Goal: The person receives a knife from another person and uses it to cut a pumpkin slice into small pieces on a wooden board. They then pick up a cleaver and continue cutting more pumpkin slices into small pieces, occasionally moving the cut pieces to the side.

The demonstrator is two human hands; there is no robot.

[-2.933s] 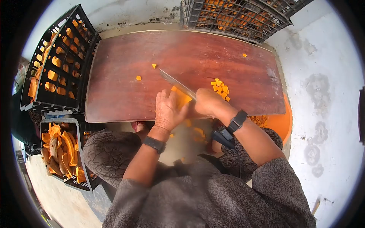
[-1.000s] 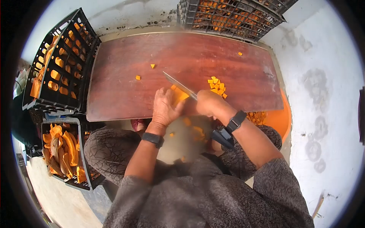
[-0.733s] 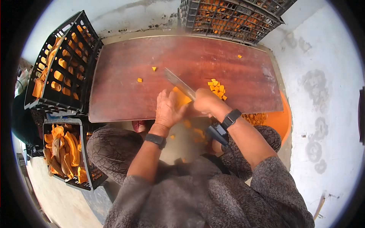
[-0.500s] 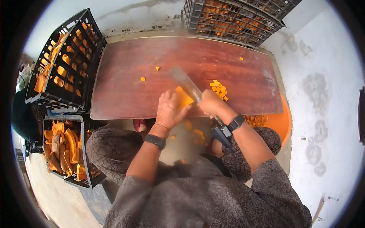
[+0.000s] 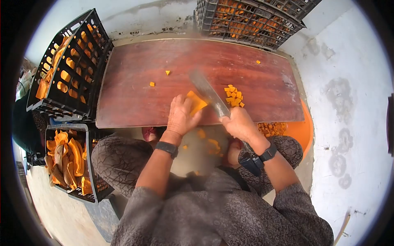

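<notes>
My left hand (image 5: 181, 114) is closed on a flat orange pumpkin piece (image 5: 197, 104), steadying it near the front edge of the reddish-brown board (image 5: 135, 98). In my right hand (image 5: 240, 125) is a broad-bladed kitchen knife (image 5: 208, 93), its blade slanting up and left. The blade lies just right of the pumpkin piece, with a narrow gap between them. Beyond the knife, a small heap of pumpkin cubes (image 5: 234, 96) rests on the board. Loose bits of pumpkin (image 5: 152, 84) lie farther left.
Black crates of orange pieces stand at the left (image 5: 76, 78) and the back (image 5: 250, 24). A lower crate (image 5: 92, 164) holds long pumpkin slices (image 5: 74, 158). Under the board's right front sits an orange tub (image 5: 301, 133) with cut cubes (image 5: 271, 128). Scraps (image 5: 214, 144) lie on the floor.
My right hand has moved right and slightly toward me, taking the knife away from the pumpkin piece. My left hand stays on the piece, nearly in place.
</notes>
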